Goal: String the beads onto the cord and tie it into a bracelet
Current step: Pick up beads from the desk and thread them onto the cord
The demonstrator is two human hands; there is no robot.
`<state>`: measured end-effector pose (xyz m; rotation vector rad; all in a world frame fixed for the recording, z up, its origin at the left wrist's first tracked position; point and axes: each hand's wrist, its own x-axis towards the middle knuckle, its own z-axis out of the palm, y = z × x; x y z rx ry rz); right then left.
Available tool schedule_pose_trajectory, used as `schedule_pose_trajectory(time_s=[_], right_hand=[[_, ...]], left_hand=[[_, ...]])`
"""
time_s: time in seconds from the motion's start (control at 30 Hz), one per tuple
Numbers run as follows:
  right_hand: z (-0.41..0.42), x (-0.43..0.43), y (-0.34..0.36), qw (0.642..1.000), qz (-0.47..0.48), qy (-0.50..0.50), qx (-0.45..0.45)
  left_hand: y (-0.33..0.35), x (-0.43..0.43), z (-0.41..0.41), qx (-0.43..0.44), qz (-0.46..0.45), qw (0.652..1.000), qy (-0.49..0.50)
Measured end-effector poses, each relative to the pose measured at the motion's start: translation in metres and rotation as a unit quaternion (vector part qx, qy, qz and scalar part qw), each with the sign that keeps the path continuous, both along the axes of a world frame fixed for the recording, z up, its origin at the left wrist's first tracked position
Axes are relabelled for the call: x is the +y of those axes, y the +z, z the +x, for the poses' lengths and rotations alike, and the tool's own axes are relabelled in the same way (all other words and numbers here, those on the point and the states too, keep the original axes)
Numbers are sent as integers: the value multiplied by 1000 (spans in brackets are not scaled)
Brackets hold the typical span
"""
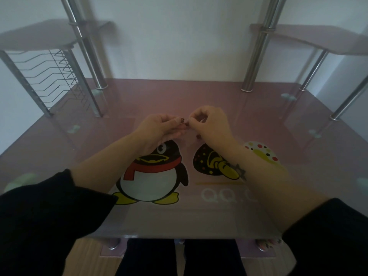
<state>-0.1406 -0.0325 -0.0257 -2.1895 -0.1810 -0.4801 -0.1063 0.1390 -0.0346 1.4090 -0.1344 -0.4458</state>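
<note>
My left hand (162,127) and my right hand (209,124) meet fingertip to fingertip above the middle of the pink glass table (199,96). A small dark bead (184,120) sits between the fingertips; my left fingers pinch it. The thumb and forefinger of my right hand are pinched together right beside it, on something too thin to see, likely the cord. Another small dark bead (198,136) shows just under my right hand. The cord itself cannot be made out.
The table bears a printed penguin (153,176) and a second cartoon figure (211,162). Chrome posts (256,56) rise at the back, holding side shelves (318,38), with a wire rack (49,74) at the left. My legs show below the front edge.
</note>
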Motion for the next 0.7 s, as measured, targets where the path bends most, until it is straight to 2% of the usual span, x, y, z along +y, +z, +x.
schedule_pose_trajectory(time_s=[0.7], right_hand=[[-1,2,2,1000,-13,5,-3]], left_hand=[[0,-1,-1,-1,5,1000,-1]])
